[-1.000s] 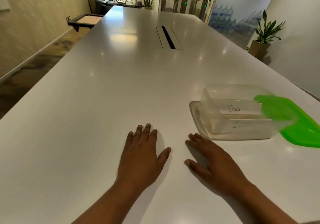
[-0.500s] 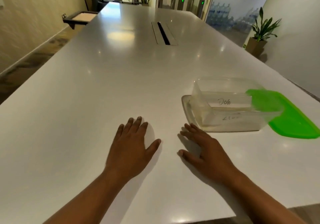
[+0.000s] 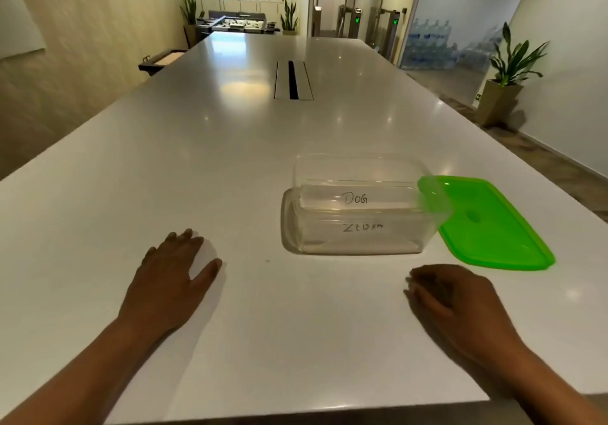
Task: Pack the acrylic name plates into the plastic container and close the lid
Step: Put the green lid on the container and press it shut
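A clear plastic container (image 3: pixel 365 240) stands on the white table (image 3: pixel 204 148), right of centre. Inside it lean two acrylic name plates: one marked "DOG" (image 3: pixel 357 198) and, in front and lower, one marked "ZEBRA" (image 3: pixel 362 227). The green lid (image 3: pixel 490 224) lies flat on the table, touching the container's right side. My left hand (image 3: pixel 171 276) rests palm down, fingers spread, to the left of the container. Palm down with fingers loosely curled, my right hand (image 3: pixel 457 303) lies just in front of the container's right corner. Neither hand holds anything.
A cable slot (image 3: pixel 292 80) is set in the table's middle, farther back. The table's near edge runs just below my forearms. A potted plant (image 3: pixel 503 95) stands on the floor at the right, a low side table (image 3: pixel 161 59) at the left.
My right hand has slid to the right, from the container's left front corner to its right front corner. The view has tilted up slightly. My left hand stays flat.
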`<state>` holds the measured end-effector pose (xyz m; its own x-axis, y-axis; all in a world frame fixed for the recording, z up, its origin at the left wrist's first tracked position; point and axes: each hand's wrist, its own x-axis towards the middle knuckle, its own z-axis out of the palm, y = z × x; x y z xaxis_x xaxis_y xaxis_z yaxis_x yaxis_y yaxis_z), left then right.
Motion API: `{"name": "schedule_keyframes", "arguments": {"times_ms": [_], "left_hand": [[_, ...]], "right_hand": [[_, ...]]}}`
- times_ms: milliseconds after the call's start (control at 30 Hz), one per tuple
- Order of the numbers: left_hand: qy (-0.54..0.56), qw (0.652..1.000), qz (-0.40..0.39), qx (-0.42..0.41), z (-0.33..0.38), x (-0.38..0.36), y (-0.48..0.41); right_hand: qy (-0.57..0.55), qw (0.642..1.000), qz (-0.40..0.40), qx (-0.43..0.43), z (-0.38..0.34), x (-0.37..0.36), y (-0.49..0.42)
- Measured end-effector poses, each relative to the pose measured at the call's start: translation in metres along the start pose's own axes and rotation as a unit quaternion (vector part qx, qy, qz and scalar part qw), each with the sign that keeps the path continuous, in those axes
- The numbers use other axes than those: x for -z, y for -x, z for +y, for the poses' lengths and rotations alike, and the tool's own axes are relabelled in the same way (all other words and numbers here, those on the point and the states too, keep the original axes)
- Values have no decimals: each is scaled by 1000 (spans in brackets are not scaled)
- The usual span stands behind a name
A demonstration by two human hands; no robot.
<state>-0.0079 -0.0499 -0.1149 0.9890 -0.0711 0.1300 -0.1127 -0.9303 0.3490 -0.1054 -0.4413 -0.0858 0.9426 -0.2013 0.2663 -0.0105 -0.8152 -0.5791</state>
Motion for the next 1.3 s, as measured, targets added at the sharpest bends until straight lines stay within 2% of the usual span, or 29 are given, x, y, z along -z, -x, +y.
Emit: {"name": "schedule_keyframes", "arguments": {"times_ms": [100, 200, 367, 467, 600, 733, 1000, 1133, 1300], "left_hand": [[22, 1000, 6, 0, 22, -11, -1], [49, 998, 2, -29, 42, -20, -13], [92, 994, 6, -60, 66, -26, -41], [66, 995, -13, -77, 65, -32, -45], [31, 995, -7, -93, 60, -38, -44], [36, 994, -4, -101, 61, -35, -44], [19, 995, -6, -95, 59, -36, -44], [18, 996, -5, -88, 58, -37, -45], [50, 996, 0, -77, 58, -37, -46]], "right_hand": [[43, 999, -4, -13, 22, 3, -4], [95, 995, 2, 25, 29, -3, -3], [85, 996, 16, 12, 29, -4, 2], [71, 997, 20, -3, 25, -3, 2], [37, 994, 90, -42, 24, 5, -6], [76, 985, 143, -63, 30, 18, -24], [136, 980, 76, -126, 61, 25, -54], [149, 982, 76, -88, 73, 26, -61], [167, 974, 150, -32, 83, 38, -74]]}}
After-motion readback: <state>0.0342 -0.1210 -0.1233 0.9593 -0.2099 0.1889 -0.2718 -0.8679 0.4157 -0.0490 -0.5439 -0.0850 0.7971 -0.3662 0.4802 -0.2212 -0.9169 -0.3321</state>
